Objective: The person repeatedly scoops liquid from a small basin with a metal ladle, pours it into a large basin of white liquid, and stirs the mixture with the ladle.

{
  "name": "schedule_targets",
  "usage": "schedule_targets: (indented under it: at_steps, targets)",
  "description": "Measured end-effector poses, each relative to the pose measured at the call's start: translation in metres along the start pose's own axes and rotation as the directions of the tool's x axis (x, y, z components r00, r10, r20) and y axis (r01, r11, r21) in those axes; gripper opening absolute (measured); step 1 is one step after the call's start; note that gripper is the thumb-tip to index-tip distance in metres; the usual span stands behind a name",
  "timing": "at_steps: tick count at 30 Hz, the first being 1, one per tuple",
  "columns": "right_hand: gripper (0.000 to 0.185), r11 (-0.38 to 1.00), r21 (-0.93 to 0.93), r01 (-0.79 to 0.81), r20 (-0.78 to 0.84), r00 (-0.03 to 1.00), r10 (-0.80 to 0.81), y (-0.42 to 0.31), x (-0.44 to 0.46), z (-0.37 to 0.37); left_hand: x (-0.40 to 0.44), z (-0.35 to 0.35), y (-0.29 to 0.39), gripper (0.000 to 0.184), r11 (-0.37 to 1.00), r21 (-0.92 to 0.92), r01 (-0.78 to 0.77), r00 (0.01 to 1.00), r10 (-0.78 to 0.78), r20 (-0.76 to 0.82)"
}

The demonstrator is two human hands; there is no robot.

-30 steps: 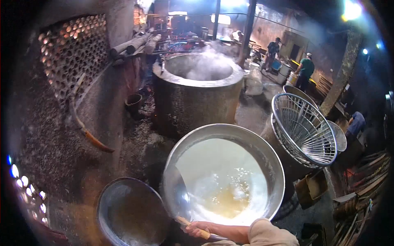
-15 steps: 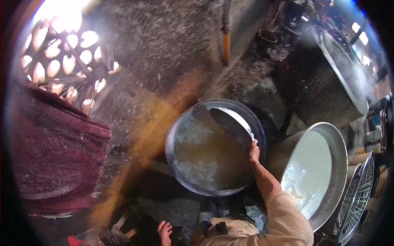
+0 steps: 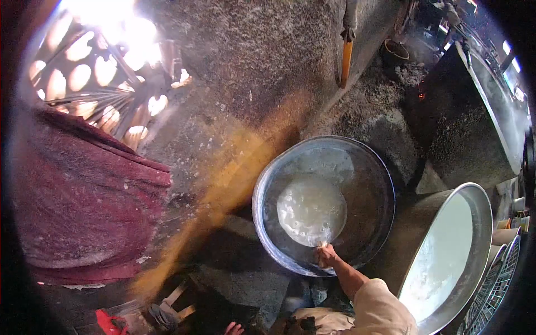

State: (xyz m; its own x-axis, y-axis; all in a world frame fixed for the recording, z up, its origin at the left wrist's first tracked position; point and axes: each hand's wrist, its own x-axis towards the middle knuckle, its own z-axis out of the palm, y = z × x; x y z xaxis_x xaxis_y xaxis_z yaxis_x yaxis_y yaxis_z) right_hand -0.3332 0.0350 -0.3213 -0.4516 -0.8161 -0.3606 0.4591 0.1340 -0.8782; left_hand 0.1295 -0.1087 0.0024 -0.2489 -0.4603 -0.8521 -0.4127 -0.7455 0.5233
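Note:
My right hand (image 3: pixel 326 255) is closed round the short handle of a wide, round scoop (image 3: pixel 311 209). The scoop lies nearly level inside a large metal basin (image 3: pixel 260 223), with cloudy whitish liquid and a few bubbles in it. Brownish liquid shows in the basin to the scoop's right. At the bottom edge, only the fingers of my left hand (image 3: pixel 234 328) show, stretched out with nothing visible in them. To the right of the basin a big tilted metal vat (image 3: pixel 484 223) holds milky liquid.
Dark red cloth (image 3: pixel 95 206) hangs at left below a bright perforated wall (image 3: pixel 81 78). A yellow handle (image 3: pixel 347 61) leans on the rough wall behind. A steaming dark trough (image 3: pixel 474 128) stands back right, glowing embers (image 3: pixel 421 96) beside it. Wire racks (image 3: pixel 494 296) are at far right.
My right hand has moved left and nearer, bringing the scoop from steeply tilted at the basin's right side to nearly level with liquid in it. The left hand has slipped lower, mostly out of view.

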Motion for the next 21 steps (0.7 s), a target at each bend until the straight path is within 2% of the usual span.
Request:
schedule_targets:
  at_steps: [1, 2, 3, 4, 5, 6, 7, 8, 10, 11, 12, 14, 15, 16, 17, 18, 19, 20, 21]
  targets:
    - [0.019, 0.931, 0.289, -0.223, -0.047, 0.968, 0.247, -0.019, -0.008, 0.005, 0.001, 0.002, 0.001, 0.075, 1.0, -0.002, -0.01, 1.0, 0.01, 0.004]
    - [0.017, 0.734, 0.556, -0.389, -0.023, 0.876, 0.482, -0.033, -0.02, 0.006, 0.003, 0.003, 0.001, 0.075, 0.999, -0.016, 0.037, 0.999, -0.037, -0.033]
    - [0.017, 0.866, 0.236, -0.441, -0.062, 0.883, 0.466, -0.073, -0.028, 0.012, 0.005, 0.007, 0.001, 0.076, 0.996, -0.029, 0.085, 0.994, -0.087, -0.064]
    - [0.014, 0.819, 0.359, -0.447, 0.04, 0.885, 0.465, -0.072, -0.034, 0.008, 0.003, 0.021, 0.011, 0.076, 0.996, -0.027, 0.079, 0.996, -0.08, -0.047]
    - [0.014, 0.749, 0.47, -0.468, 0.142, 0.877, 0.459, -0.074, -0.04, 0.005, -0.004, 0.043, 0.028, 0.074, 0.995, -0.008, 0.094, 0.99, -0.095, -0.107]
    - [0.017, 0.818, 0.41, -0.403, 0.086, 0.91, 0.405, -0.101, -0.053, 0.015, -0.01, 0.056, 0.036, 0.073, 0.994, 0.01, 0.109, 0.98, -0.106, -0.166]
    - [0.018, 0.485, 0.704, -0.519, 0.395, 0.853, 0.34, -0.106, -0.061, 0.009, 0.01, 0.027, -0.012, 0.062, 0.991, -0.028, -0.133, 0.991, 0.132, -0.035]
    - [0.018, 0.499, 0.71, -0.497, 0.374, 0.866, 0.331, -0.129, -0.078, 0.005, 0.012, 0.039, -0.008, 0.062, 0.99, -0.024, -0.139, 0.99, 0.139, -0.009]
    - [0.016, 0.791, 0.455, -0.409, 0.166, 0.912, 0.376, -0.205, -0.125, 0.009, 0.01, 0.078, 0.012, 0.048, 0.994, 0.082, -0.078, 0.98, 0.092, -0.176]
    - [0.014, 0.898, 0.302, -0.32, 0.198, 0.943, 0.269, -0.194, -0.143, -0.013, 0.047, 0.075, -0.004, 0.041, 0.999, -0.001, 0.042, 0.94, -0.039, -0.338]
    - [0.014, 0.905, 0.307, -0.294, 0.165, 0.953, 0.253, -0.221, -0.167, -0.016, 0.064, 0.077, -0.013, 0.041, 0.999, 0.019, 0.036, 0.951, -0.028, -0.308]
    - [0.009, 0.835, 0.287, -0.47, 0.006, 0.872, 0.489, -0.293, -0.222, -0.017, 0.084, 0.088, -0.024, 0.038, 0.999, 0.017, 0.045, 0.946, -0.037, -0.321]
    - [0.019, 0.804, 0.225, -0.55, 0.026, 0.829, 0.559, -0.295, -0.246, -0.035, 0.098, 0.102, -0.024, 0.034, 0.995, -0.004, 0.098, 0.898, -0.09, -0.431]
    - [0.016, 0.799, 0.352, -0.487, 0.048, 0.862, 0.504, -0.306, -0.276, -0.049, 0.119, 0.101, -0.035, 0.034, 0.996, 0.019, 0.09, 0.913, -0.074, -0.401]
    - [0.013, 0.812, 0.255, -0.526, 0.007, 0.84, 0.542, -0.31, -0.3, -0.066, 0.144, 0.086, -0.053, 0.034, 0.999, -0.036, 0.031, 0.978, -0.038, -0.205]
    - [0.011, 0.805, 0.162, -0.571, -0.036, 0.812, 0.583, -0.312, -0.325, -0.081, 0.134, 0.105, -0.053, 0.032, 0.996, -0.086, -0.029, 0.984, 0.014, -0.175]
    - [0.009, 0.809, 0.225, -0.543, -0.106, 0.812, 0.574, -0.319, -0.353, -0.088, 0.129, 0.121, -0.056, 0.031, 0.987, -0.139, -0.086, 0.987, 0.066, -0.146]
    - [0.008, 0.816, 0.277, -0.508, -0.175, 0.808, 0.563, -0.328, -0.38, -0.097, 0.114, 0.14, -0.052, 0.031, 0.988, -0.128, -0.087, 0.99, 0.072, -0.118]
    - [0.01, 0.812, 0.254, -0.525, -0.233, 0.782, 0.579, -0.329, -0.405, -0.107, 0.097, 0.158, -0.047, 0.031, 0.995, 0.003, -0.105, 0.99, 0.104, -0.092]
